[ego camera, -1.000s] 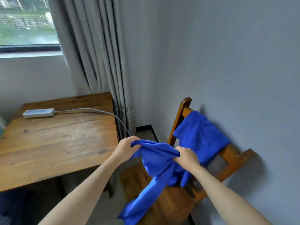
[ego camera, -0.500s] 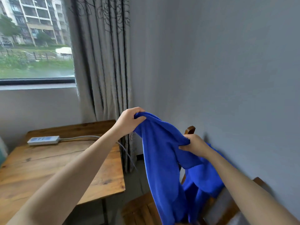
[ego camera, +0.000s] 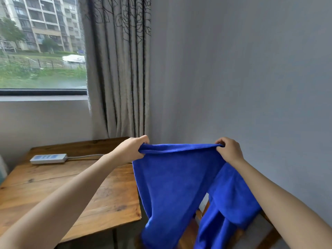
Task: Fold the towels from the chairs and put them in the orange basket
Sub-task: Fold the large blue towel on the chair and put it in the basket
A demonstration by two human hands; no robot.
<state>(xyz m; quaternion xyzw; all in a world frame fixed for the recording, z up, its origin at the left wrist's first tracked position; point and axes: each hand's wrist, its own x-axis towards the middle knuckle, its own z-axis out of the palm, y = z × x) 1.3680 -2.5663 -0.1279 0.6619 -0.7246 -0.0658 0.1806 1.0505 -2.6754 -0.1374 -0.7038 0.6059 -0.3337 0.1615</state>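
Observation:
A blue towel (ego camera: 172, 180) hangs in front of me, stretched by its top edge between both hands. My left hand (ego camera: 132, 150) pinches the left corner and my right hand (ego camera: 229, 150) pinches the right corner. The cloth falls down over the wooden chair (ego camera: 188, 232) at the lower right, whose seat shows only in part. A second stretch of blue cloth (ego camera: 233, 200) lies behind the right arm over the chair back; I cannot tell whether it is a separate towel. No orange basket is in view.
A wooden table (ego camera: 62, 191) stands at the left with a white power strip (ego camera: 48, 158) and its cable on it. Grey curtains (ego camera: 118, 69) hang by the window, and a grey wall is close on the right.
Both hands have moved apart and spread the towel's top edge wide; before, it hung bunched between them. My view has risen, so less of the chair shows.

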